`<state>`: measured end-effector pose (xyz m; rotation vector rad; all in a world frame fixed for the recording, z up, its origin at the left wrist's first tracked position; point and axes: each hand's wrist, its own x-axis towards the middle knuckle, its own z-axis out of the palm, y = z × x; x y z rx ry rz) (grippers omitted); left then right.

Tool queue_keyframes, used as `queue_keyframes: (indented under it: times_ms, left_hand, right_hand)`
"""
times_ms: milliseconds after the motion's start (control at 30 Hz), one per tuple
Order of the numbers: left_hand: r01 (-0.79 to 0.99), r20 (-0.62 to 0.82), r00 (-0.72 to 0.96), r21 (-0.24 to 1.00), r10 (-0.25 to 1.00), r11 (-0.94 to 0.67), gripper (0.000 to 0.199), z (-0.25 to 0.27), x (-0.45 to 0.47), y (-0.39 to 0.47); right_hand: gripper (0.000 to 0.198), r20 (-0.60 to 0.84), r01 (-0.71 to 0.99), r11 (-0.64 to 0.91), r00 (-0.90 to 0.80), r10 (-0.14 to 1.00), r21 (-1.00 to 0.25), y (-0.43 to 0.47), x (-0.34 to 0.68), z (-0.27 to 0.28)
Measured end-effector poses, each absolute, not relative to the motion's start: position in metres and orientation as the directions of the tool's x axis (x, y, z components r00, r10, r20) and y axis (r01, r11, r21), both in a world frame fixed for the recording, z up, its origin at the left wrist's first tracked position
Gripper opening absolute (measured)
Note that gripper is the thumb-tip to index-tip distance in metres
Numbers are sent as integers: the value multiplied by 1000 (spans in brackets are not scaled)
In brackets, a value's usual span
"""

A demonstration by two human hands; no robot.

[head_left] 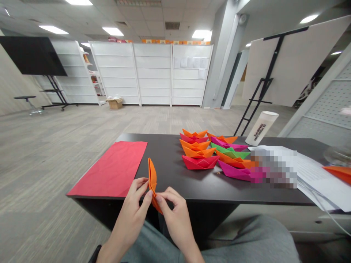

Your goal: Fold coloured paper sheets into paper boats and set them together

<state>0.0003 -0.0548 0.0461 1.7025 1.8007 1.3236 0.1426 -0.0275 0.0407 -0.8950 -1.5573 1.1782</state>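
An orange folded paper boat (153, 177), turned on end, is held between both hands over the table's front edge. My left hand (137, 199) pinches its left side with thumb and fingers. Lower down, my right hand (174, 208) grips the other side between thumb and forefinger. To the left lies a red paper sheet (112, 170), flat on the dark table (170, 186). Right of my hands stand two rows of finished paper boats, among them a red boat (200, 162), a green boat (230, 151) and a magenta boat (236, 171).
A white cup (261, 128) with black print stands at the back right of the table. White papers (315, 171), partly blurred out, lie at the right with a cable (326, 208) across them. Another orange paper piece (340, 173) shows at the right edge.
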Motion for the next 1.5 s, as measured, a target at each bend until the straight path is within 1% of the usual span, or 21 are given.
queue_keyframes:
  times_ms: [133, 267, 367, 567, 700, 800, 900, 967, 1067, 1167, 1233, 1333, 1400, 1500]
  left_hand:
    - [590, 304, -244, 800, 921, -108, 38, 45, 1, -53]
    - [477, 208, -218, 875, 953, -82, 38, 42, 3, -53]
    - [385, 128, -185, 922, 974, -48, 44, 37, 2, -52]
    - [304, 46, -149, 953, 988, 1, 59, 21, -8, -41]
    - [232, 14, -95, 973, 995, 8, 62, 19, -13, -33]
    - [233, 43, -91, 972, 995, -21, 56, 22, -14, -27]
    - [314, 103, -154, 948, 983, -50, 52, 26, -13, -23]
    - [376, 128, -209, 926, 970, -41, 51, 27, -12, -22]
    - [426, 110, -308, 904, 945, 33, 53, 29, -11, -22]
    - [454, 72, -398, 882, 915, 128, 53, 31, -11, -20]
    - [466, 74, -425, 872, 902, 148, 50, 29, -11, -20]
    - [483, 159, -408, 873, 899, 65, 43, 24, -16, -22]
    - [532, 260, -337, 846, 905, -45, 35, 21, -21, -27]
    - [609, 384, -196, 769, 902, -195, 21, 16, -29, -37]
  right_hand:
    - [22, 261, 57, 284, -261, 930, -957, -29, 142, 40]
    - [21, 236, 65, 264, -284, 929, -962, -28, 143, 37]
    - [20, 191, 70, 219, -280, 941, -973, -24, 145, 34]
    - [19, 143, 83, 172, -277, 950, -982, -17, 149, 29]
    - [16, 141, 117, 174, -247, 959, -978, -15, 142, 29]
    - [17, 129, 172, 170, -224, 966, -970, -14, 136, 31]
    - [18, 123, 212, 162, -187, 975, -964, -13, 130, 32]
    - [17, 145, 233, 178, -152, 978, -956, -12, 126, 31]
    - [18, 252, 294, 266, -82, 964, -918, -11, 122, 25]
    - [20, 432, 360, 414, -32, 901, -836, -10, 120, 17]
    - [19, 505, 374, 474, -18, 863, -797, -8, 121, 12]
    - [29, 513, 403, 455, 43, 857, -794, -4, 128, 8]
    - [35, 485, 428, 417, 59, 872, -802, -1, 136, 9]
    - [34, 433, 418, 408, -39, 900, -811, -2, 144, 14]
